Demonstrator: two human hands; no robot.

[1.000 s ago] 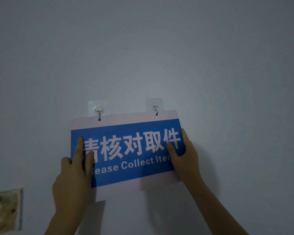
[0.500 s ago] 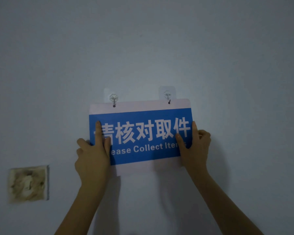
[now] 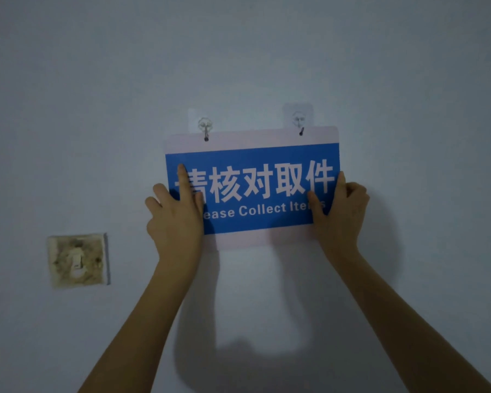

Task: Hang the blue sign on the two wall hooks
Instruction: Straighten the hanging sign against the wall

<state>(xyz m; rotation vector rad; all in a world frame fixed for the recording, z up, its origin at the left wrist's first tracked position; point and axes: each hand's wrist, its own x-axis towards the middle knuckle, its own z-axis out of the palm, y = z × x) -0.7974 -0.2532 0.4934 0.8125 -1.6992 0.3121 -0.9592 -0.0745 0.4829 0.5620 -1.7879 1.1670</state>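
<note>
The blue sign [image 3: 255,191], with white characters and a pale border, lies flat against the wall. Its two top holes sit over the left hook [image 3: 205,129] and the right hook [image 3: 298,123], both clear adhesive hooks. My left hand [image 3: 176,214] grips the sign's lower left edge, with the index finger stretched up over the blue face. My right hand [image 3: 339,211] pinches the lower right edge, thumb in front and fingers curled behind. Both hands cover parts of the lettering and the lower corners.
A dirty, yellowed wall switch [image 3: 78,259] sits low on the left. The plain pale wall [image 3: 408,80] fills everything else. My forearms reach up from the bottom edge and cast a shadow below the sign.
The view has tilted down, so the sign appears higher and further right, and the wall switch has come fully into view. The sign looks more level. Both hands keep their grip.
</note>
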